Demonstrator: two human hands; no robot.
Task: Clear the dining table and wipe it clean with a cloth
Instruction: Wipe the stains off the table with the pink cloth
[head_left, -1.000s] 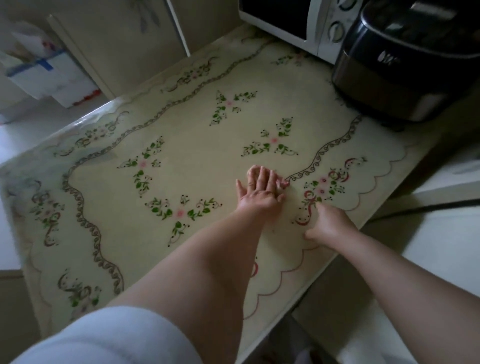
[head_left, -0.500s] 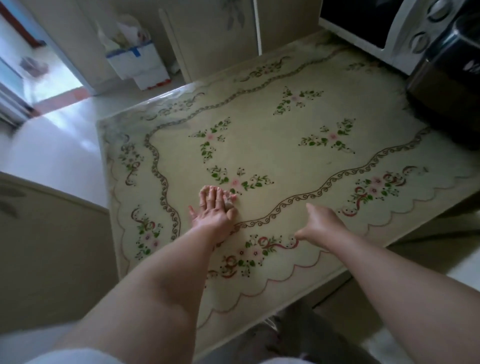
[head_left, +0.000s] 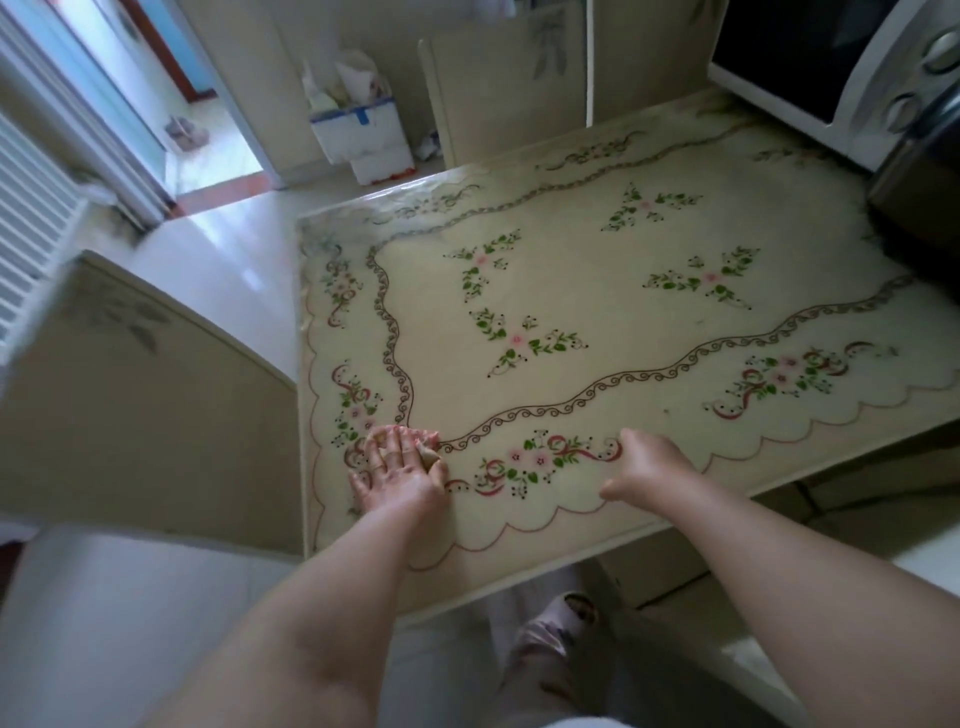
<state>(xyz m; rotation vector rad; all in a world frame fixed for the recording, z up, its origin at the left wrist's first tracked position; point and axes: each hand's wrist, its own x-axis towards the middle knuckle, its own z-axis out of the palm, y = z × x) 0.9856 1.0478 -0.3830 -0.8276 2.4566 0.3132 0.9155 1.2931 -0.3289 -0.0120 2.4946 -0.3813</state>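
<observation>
The dining table (head_left: 597, 291) has a cream floral cover under glass. My left hand (head_left: 397, 467) lies flat near the table's front left corner, with straight fingers pressing a small beige cloth (head_left: 429, 457) against the top. Only a corner of the cloth shows beside my fingers. My right hand (head_left: 644, 465) leans on the table near the front edge, about a hand's width to the right. Its fingers are curled under and I see nothing in it.
A white microwave (head_left: 852, 67) and a dark cooker (head_left: 919, 176) stand at the table's far right end. Chair backs stand to the left (head_left: 130, 374) and behind the table (head_left: 509, 88). A white box with bags (head_left: 363, 130) sits on the floor, and a radiator (head_left: 31, 218) is at far left.
My left hand has slid the cloth leftward and nearer, from the table's middle front to its front left corner. My right hand shifted left along the front edge. The view swung left.
</observation>
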